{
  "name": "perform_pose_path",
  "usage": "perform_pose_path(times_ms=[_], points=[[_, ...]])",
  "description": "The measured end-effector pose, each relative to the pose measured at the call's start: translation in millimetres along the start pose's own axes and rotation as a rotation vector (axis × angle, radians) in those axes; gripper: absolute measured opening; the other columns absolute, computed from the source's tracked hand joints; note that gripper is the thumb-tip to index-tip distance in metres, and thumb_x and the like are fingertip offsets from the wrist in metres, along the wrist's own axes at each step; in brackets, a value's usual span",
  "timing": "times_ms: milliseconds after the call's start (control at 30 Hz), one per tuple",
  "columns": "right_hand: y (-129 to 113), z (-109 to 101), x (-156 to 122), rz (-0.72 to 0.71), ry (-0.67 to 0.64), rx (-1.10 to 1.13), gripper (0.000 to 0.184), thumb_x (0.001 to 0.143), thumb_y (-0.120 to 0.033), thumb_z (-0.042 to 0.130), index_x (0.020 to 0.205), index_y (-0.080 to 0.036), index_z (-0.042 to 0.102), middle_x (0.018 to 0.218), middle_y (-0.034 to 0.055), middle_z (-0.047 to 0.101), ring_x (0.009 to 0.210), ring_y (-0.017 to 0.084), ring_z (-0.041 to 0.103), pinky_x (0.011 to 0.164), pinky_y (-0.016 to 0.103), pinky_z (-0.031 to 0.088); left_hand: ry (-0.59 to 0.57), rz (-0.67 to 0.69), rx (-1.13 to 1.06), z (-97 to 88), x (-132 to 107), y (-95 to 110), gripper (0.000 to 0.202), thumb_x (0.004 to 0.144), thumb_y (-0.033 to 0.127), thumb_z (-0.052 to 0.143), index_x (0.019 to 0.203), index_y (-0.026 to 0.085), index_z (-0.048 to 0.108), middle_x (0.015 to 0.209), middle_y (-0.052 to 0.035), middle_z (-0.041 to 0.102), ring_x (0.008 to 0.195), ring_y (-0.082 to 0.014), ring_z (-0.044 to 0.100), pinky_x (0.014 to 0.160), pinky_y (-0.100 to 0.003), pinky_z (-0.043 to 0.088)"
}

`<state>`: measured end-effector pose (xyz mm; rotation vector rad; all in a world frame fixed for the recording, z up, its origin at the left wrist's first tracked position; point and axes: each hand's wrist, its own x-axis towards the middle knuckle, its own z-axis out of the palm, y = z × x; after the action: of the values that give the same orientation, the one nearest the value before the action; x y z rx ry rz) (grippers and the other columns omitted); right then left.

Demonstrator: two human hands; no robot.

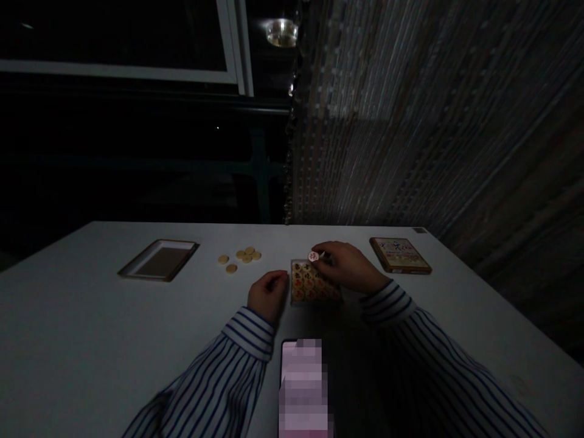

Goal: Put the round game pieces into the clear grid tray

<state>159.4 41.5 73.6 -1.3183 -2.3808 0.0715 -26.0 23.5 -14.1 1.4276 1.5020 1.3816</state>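
A Chinese chess piece with a red character on its pale face is pinched between the thumb and fingers of my right hand. That hand is over the back right part of a clear plastic box, which holds rows of round wooden pieces with black and red characters. Part of the box is hidden under the hand. My left hand is by the box's left side with its fingers curled. Whether it touches the box or has anything in its fingers, I cannot tell. Several loose pieces lie further left, no characters visible on them.
An open, shallow box half rests on the white table at the left. A printed box lid lies at the right. A phone with a blurred screen is near the front. Strung curtains hang behind the table; the room is dim.
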Motion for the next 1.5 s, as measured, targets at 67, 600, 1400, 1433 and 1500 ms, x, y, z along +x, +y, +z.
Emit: perform_pose_path(times_ms=[67,600,1400,1433,1500], points=[[1.2,-1.2,-0.5,0.008,0.005,-0.011,0.030,0.077,-0.031,0.046,0.103,-0.020,0.056,0.096,0.0033,0.063,0.083,0.016,0.056,0.076,0.027,0.039,-0.011,-0.003,0.031,-0.2,-0.4,0.6,0.024,0.066,0.033,0.055,0.078,0.014,0.065,0.072,-0.0045,0.067,0.070,-0.0169,0.061,0.068,-0.029,0.048],[10.8,1.6,-1.5,0.055,-0.050,-0.117,0.032,0.080,-0.034,0.042,0.104,-0.019,0.057,0.098,0.0046,0.063,0.088,0.017,0.056,0.077,0.026,0.037,-0.078,0.006,0.066,3.2,-2.1,-2.4,0.023,0.067,0.031,0.054,0.080,0.015,0.065,0.077,-0.0055,0.067,0.071,-0.0164,0.061,0.068,-0.028,0.048],[18.8,14.5,1.0,0.068,-0.198,-0.173,0.029,0.078,-0.035,0.046,0.096,-0.018,0.061,0.096,0.0076,0.061,0.090,0.018,0.054,0.079,0.027,0.034,-0.099,0.037,0.083,3.4,-3.6,-2.6,0.022,0.068,0.030,0.053,0.081,0.016,0.065,0.077,-0.0056,0.067,0.071,-0.0169,0.061,0.066,-0.029,0.048],[18.9,15.1,1.0,0.073,-0.207,-0.171,0.029,0.078,-0.035,0.046,0.096,-0.018,0.061,0.096,0.0077,0.061,0.090,0.018,0.053,0.079,0.027,0.033,-0.099,0.040,0.087,3.1,-3.8,-2.0,0.022,0.068,0.030,0.053,0.080,0.016,0.065,0.077,-0.0054,0.067,0.070,-0.0168,0.060,0.066,-0.030,0.048],[19.6,16.4,1.0,0.072,-0.212,-0.171,0.029,0.078,-0.035,0.046,0.096,-0.018,0.061,0.096,0.0077,0.061,0.089,0.018,0.053,0.078,0.027,0.034,-0.096,0.044,0.097,2.8,-4.1,-1.1,0.021,0.068,0.030,0.053,0.080,0.016,0.065,0.077,-0.0054,0.067,0.071,-0.0168,0.060,0.067,-0.030,0.048]])
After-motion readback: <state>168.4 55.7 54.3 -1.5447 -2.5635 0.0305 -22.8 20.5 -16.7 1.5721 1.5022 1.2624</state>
